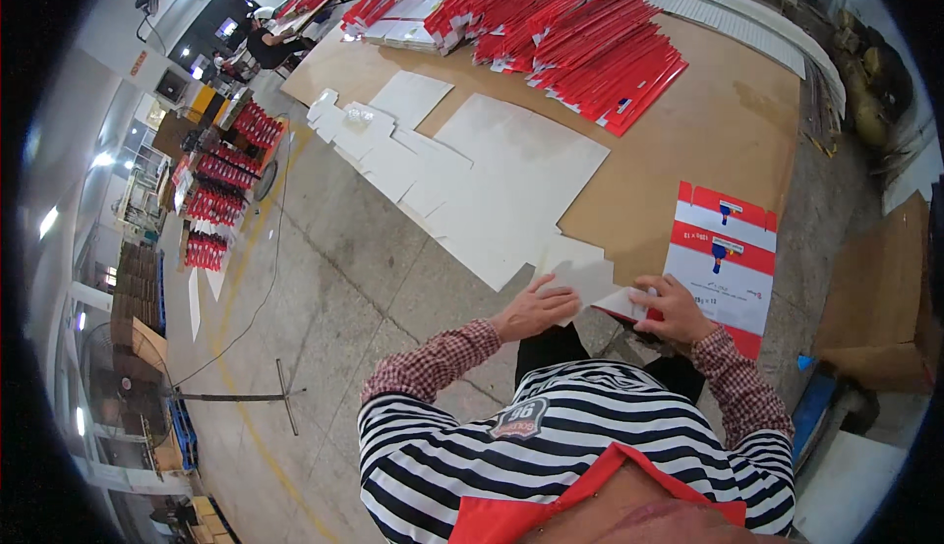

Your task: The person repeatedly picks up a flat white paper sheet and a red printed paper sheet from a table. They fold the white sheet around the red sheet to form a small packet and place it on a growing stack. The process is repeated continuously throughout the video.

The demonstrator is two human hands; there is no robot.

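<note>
Beside the table's near edge, my left hand [536, 309] lies with its fingers stretched over a blank white cardboard sheet [580, 263], pressing on its near edge. To its right, my right hand [675, 310] is closed on a folded flap of a carton [618, 301], white with a red edge. The fingers pinch this flap from above; its lower part is hidden by the hand. Next to the right hand lies a flat printed carton blank [723, 259] in red and white, partly covered by that hand and wrist.
White carton blanks [521, 166] overlap along the table's left side. A large pile of red folded cartons [590, 38] covers the far end of the brown tabletop [733, 102]. An open cardboard box [875, 298] stands at right. Stacked red packs [221, 185] and a seated person [270, 45] are farther left.
</note>
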